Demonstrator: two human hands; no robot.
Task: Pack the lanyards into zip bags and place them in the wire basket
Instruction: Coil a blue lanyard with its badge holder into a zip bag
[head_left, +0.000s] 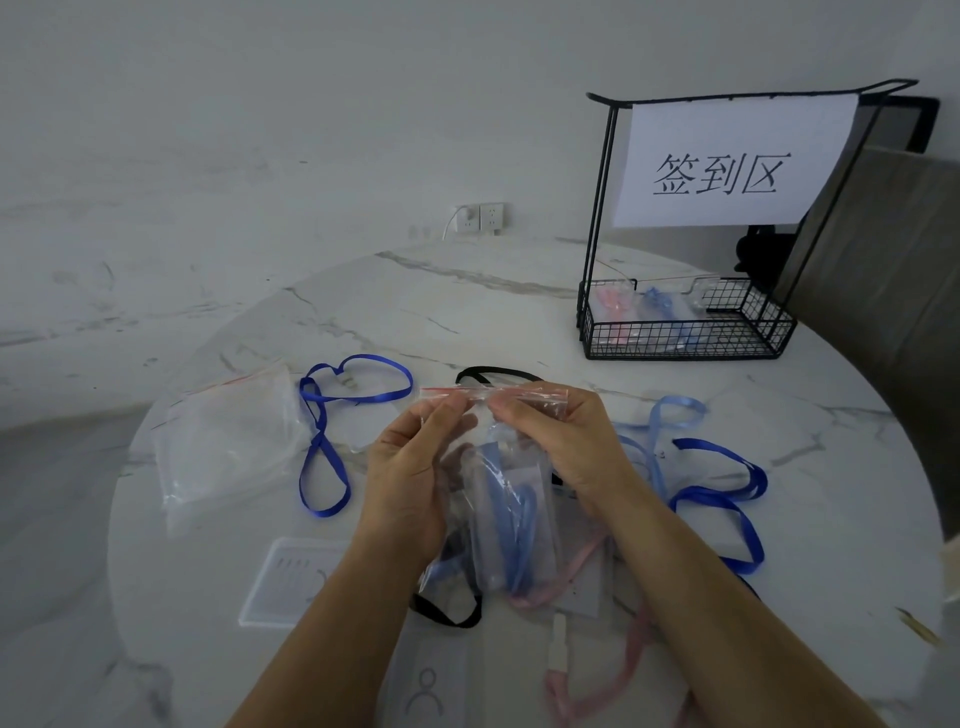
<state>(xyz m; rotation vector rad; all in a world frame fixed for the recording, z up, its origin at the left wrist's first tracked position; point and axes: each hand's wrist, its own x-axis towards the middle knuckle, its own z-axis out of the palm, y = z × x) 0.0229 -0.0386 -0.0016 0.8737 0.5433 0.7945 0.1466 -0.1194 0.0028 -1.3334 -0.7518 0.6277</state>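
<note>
My left hand (410, 467) and my right hand (561, 441) both pinch the red zip strip of a clear zip bag (498, 525) held above the table's middle. A light blue lanyard is coiled inside that bag. The black wire basket (685, 338) stands at the far right and holds several filled bags. Loose on the table lie a dark blue lanyard (332, 415) to the left, a light blue lanyard (660, 431) and another dark blue lanyard (727, 499) to the right, a pink lanyard (608, 649) near me, and a black lanyard (447, 613) partly under the bag.
A stack of empty zip bags (228, 441) lies at the left. Clear badge holders (296, 582) (426, 686) rest near the front edge. The round marble table (519, 312) ends close to the wall. A paper sign (727, 166) hangs on the basket's tall frame, and a chair (893, 291) stands at the right.
</note>
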